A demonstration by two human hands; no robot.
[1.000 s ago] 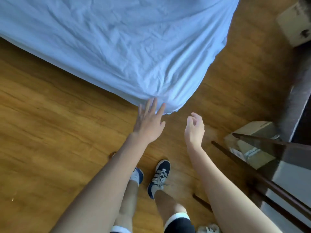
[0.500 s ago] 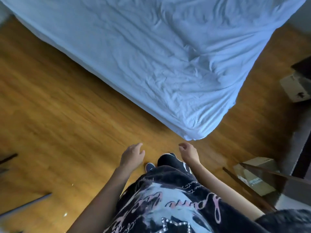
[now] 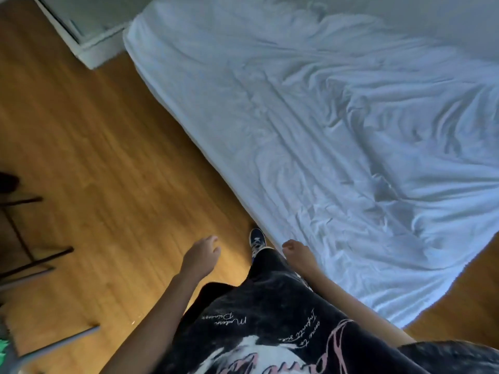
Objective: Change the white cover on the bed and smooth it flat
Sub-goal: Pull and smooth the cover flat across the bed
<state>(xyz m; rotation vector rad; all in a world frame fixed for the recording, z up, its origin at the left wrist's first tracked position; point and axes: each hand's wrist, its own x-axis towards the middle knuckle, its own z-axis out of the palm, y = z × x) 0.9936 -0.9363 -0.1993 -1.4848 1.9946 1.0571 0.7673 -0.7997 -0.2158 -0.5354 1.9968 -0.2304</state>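
- A person in a dark printed shirt (image 3: 270, 327) stood beside the bed, both bare arms reaching forward and low.
- The left hand (image 3: 201, 256) hung over the wooden floor (image 3: 94, 157), its fingers (image 3: 213, 242) loosely curled and close together, holding nothing.
- The right hand (image 3: 298, 252) hung at the bed's near edge, fingers curled in toward the palm around nothing; whether it touched the fabric could not be told.
- Between the two hands, just beyond the fingertips, a dark blue sneaker (image 3: 258, 240) pointed along the bedside.
- The white cover (image 3: 310, 125) lay over the bed, starting just right of the right hand's fingers and stretching far ahead of them to the wall.
- The cover was heavily creased, with deep folds bunched far to the right of the fingers.
- Well left of the left hand's fingers, dark thin furniture legs (image 3: 35, 257) stood on the floor.
- Farthest ahead of the fingers, a pale baseboard (image 3: 100, 51) met the floor by the bed's far corner.
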